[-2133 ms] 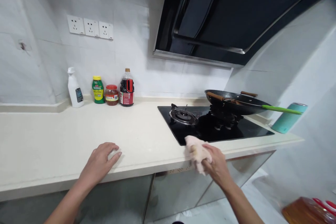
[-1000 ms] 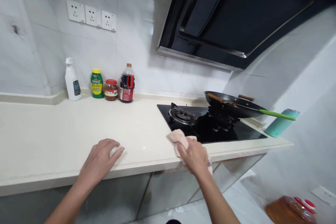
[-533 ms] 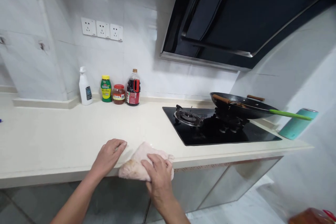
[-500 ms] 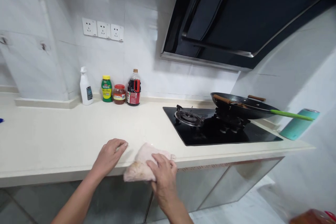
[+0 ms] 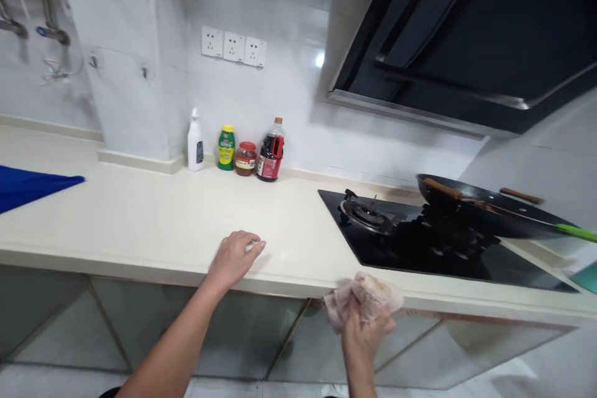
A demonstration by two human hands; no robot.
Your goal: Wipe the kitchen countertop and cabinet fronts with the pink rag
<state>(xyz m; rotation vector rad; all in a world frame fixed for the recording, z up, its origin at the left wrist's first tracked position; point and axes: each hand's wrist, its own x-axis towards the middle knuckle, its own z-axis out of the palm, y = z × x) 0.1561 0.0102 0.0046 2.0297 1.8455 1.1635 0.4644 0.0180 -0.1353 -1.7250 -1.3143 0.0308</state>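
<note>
The pale cloth [image 5: 373, 289] is hanging bunched at the front edge of the counter [image 5: 158, 217], near the cooktop [image 5: 377, 252]; the right hand [image 5: 364, 334] is gripping it. The left hand [image 5: 232, 257] is resting on the counter, thumb apart, gripping nothing visible. Caution: loose folds could be snagging on the edge should the grip be slackening.

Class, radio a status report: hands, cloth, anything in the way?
Right hand gripping pale pink cloth at countertop front edge. Left hand at countertop, grip unclear. Possible obstruction: gas hob, just beyond cloth.
</note>
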